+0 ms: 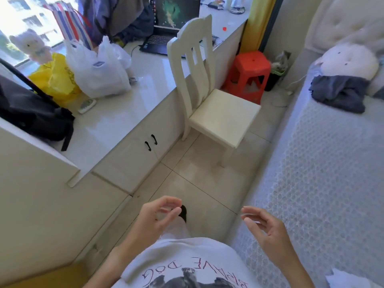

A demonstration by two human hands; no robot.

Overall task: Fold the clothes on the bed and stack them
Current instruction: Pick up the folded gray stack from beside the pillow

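A crumpled dark grey garment point(338, 93) lies on the bed point(324, 163) at the far right, near a white round plush pillow point(349, 61). A corner of white cloth point(347, 280) shows at the bottom right on the bed. My left hand point(155, 219) hovers over the floor at the bottom centre, fingers curled and apart, holding nothing. My right hand point(264, 227) is beside the bed's edge, fingers loosely spread and empty. Both hands are far from the grey garment.
A cream chair point(209, 96) stands in the aisle between the bed and a long white counter point(116, 117). On the counter are a laptop point(166, 23), plastic bags point(97, 67) and a black bag point(31, 113). A red stool point(247, 73) sits behind the chair.
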